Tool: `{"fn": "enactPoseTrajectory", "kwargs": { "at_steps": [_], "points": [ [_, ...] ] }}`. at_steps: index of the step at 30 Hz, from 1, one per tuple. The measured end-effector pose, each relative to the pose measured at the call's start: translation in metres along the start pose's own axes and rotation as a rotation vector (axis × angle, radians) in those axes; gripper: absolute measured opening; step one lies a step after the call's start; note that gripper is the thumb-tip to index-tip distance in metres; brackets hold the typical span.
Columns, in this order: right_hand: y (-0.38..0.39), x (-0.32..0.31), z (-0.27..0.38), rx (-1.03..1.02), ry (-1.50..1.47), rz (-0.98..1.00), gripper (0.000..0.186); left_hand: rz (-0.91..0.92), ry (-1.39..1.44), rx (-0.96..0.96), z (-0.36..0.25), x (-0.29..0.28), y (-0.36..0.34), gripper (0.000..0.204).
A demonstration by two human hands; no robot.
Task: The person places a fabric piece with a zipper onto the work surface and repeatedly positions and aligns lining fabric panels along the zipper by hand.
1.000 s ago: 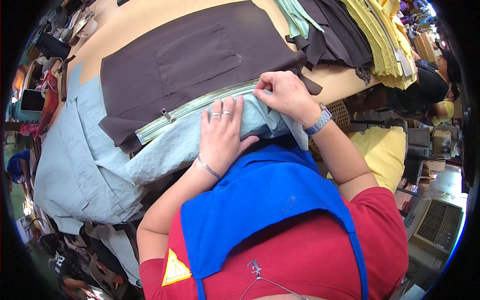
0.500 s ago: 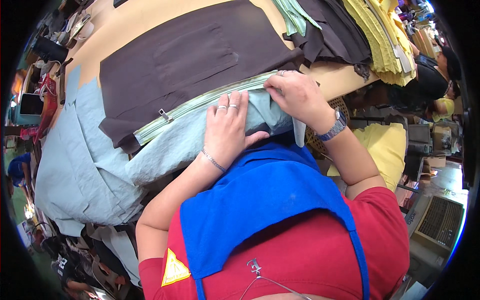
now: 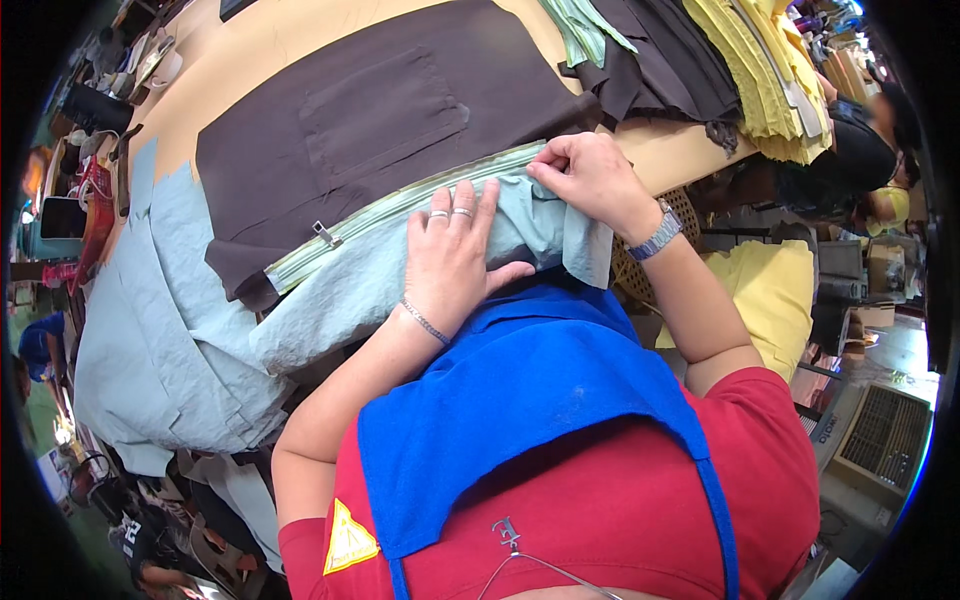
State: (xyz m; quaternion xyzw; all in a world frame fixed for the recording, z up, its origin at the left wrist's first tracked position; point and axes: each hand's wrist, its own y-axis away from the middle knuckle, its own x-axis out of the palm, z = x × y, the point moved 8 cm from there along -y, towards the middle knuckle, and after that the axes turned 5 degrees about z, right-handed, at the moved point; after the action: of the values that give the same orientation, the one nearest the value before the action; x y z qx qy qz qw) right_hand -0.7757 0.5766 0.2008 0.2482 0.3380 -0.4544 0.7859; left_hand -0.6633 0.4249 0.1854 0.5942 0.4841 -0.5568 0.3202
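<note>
My left hand [image 3: 447, 250] lies with fingers outstretched on the pale blue fabric [image 3: 330, 310], its fingertips at a light green zipper tape [image 3: 390, 210]. To its right, my right hand [image 3: 585, 175] has thumb and forefinger pinched on the edge where tape and blue fabric meet. A metal zipper pull [image 3: 325, 232] sits on the tape left of my left hand. Behind the zipper lies a dark brown fabric panel [image 3: 250, 160] with a pocket patch [image 3: 380, 110]. The blue fabric is bunched between my hands and hangs over the near edge.
The tan table [image 3: 190, 70] bears stacked dark fabric [image 3: 680, 70], green strips [image 3: 590, 30] and yellow pieces [image 3: 760, 80]. At right are draped yellow cloth [image 3: 770, 300], a woven chair [image 3: 640, 280] and a person [image 3: 850, 160]. Other people [image 3: 40, 340] are at left.
My right hand has moved to the right along the zipper edge and remains pinched. My left hand has shifted slightly right and up, still flat on the fabric.
</note>
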Motion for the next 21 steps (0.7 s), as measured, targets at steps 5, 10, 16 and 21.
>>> {"fn": "enactPoseTrajectory", "kwargs": {
  "at_steps": [5, 10, 16, 21],
  "points": [
    [-0.002, 0.002, -0.003, 0.015, 0.018, -0.007, 0.026, 0.009, -0.016, -0.001, -0.001, -0.001, -0.003, 0.102],
    [-0.003, 0.004, -0.006, 0.022, 0.030, -0.024, 0.024, 0.012, 0.029, -0.003, -0.001, -0.004, -0.007, 0.100],
    [-0.005, 0.004, -0.003, -0.004, 0.049, -0.018, 0.022, -0.054, 0.151, 0.063, -0.007, -0.008, -0.024, 0.094],
    [0.003, 0.002, 0.006, -0.122, 0.111, -0.039, 0.020, -0.010, 0.107, 0.051, -0.012, -0.006, -0.032, 0.095]
  ]
}}
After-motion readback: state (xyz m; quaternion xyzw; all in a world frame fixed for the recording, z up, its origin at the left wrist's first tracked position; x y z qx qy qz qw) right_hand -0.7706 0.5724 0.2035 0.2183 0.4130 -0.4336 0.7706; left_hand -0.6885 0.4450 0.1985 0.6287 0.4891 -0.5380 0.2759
